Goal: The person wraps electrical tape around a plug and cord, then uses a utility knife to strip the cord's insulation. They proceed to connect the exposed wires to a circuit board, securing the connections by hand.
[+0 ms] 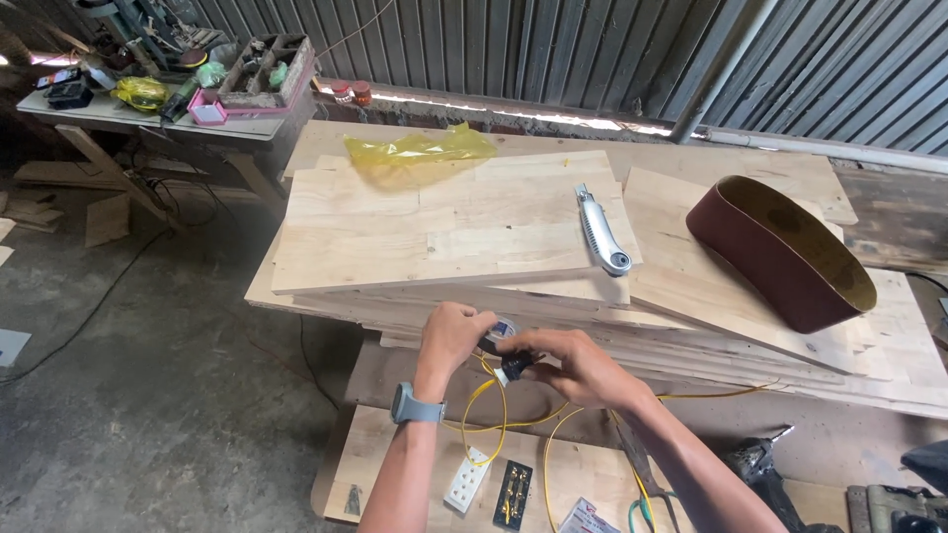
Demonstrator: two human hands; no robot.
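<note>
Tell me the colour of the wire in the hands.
Yellow. The wire loops down from both hands; the head view, the only one, shows it clearly.

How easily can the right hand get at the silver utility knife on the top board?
Probably yes: the utility knife lies uncovered on the top board, just beyond the right hand, with nothing between. But that hand is busy with a small black part.
</note>
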